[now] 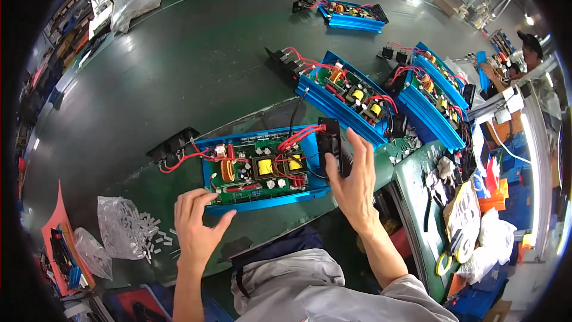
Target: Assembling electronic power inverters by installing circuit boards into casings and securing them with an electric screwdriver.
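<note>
In front of me on the green bench lies a blue metal case [262,201], open at the top, with a green circuit board [243,173] inside. The board carries a copper-wound coil [227,170] and yellow-taped transformers [266,167]. Thick red wires run to a black end panel [329,143] at the right and to another black panel [174,145], detached at the left. My left hand [199,226] is open, its fingertips at the case's near left corner. Spread around the right end panel are the thumb and fingers of my right hand [357,188]; whether they touch it is unclear.
More blue cases with boards [342,110] [432,110] [356,22] stand beyond, right and far. A plastic bag [119,220] spills small pale pieces at left. Yellow-handled scissors [444,263] and black-handled pliers [428,209] lie right. A co-worker [524,59] is at far right.
</note>
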The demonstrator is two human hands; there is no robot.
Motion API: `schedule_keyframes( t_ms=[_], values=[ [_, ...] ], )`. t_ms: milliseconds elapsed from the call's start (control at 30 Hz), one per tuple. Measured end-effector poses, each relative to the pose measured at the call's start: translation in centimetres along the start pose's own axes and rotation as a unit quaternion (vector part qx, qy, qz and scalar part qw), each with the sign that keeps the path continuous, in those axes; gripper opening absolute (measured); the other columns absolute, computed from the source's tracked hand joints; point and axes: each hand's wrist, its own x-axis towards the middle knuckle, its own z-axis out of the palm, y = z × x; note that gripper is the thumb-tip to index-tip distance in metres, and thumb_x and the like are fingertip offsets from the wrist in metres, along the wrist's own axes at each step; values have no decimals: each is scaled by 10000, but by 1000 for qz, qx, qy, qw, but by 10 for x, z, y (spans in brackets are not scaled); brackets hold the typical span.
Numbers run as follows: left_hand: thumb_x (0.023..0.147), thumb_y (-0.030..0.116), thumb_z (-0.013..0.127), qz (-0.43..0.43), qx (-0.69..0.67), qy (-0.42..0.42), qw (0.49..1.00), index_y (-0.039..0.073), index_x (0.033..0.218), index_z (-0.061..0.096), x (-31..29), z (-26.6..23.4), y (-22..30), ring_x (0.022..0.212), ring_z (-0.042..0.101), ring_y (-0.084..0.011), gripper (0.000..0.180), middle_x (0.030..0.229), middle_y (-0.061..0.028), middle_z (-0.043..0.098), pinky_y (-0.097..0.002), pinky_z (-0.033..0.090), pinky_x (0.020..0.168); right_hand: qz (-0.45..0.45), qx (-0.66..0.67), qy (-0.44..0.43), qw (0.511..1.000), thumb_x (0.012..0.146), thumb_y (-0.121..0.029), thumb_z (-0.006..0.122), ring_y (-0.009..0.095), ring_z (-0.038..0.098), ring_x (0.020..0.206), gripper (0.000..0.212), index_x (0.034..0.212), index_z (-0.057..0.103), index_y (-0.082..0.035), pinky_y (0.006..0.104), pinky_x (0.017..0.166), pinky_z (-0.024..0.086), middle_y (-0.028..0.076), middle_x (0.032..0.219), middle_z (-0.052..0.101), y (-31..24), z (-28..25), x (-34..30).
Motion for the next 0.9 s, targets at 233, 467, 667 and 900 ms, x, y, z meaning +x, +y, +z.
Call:
schedule_keyframes(
  t_ms=[233, 467, 667, 900],
  values=[
    [665, 278, 900, -14, 24, 14, 999, 95, 789, 649, -17, 11, -23, 776, 579, -256, 334, 781, -30, 580, -375, 437, 708, -149, 124, -175, 965, 769, -102, 854, 283, 624, 949, 389, 1123, 694, -94, 380, 782, 511, 93, 1058, 640, -36, 3, -28],
    [631, 267, 920, 5, 30, 37, 999, 111, 789, 659, -20, 21, -17, 740, 559, -255, 343, 756, -29, 580, -373, 403, 661, -275, 45, -195, 940, 669, -153, 893, 236, 596, 937, 388, 1028, 754, -197, 389, 777, 458, -20, 1001, 644, 6, 21, -23],
    [678, 136, 900, -28, -16, 18, 999, 78, 889, 702, -22, 22, -11, 794, 609, -262, 295, 835, -51, 641, -380, 453, 696, -234, 34, -201, 951, 682, -62, 867, 260, 609, 949, 358, 1011, 748, -141, 389, 809, 482, 15, 1002, 668, 12, 30, -8],
    [844, 56, 784, -264, 67, -18, 962, 50, 1226, 673, -87, -46, -37, 964, 629, -266, 398, 1103, -112, 645, -343, 507, 798, -185, 15, -153, 971, 705, 75, 818, 295, 629, 934, 376, 1037, 692, -49, 400, 833, 509, 82, 1008, 687, 13, 10, -12]
  ],
)
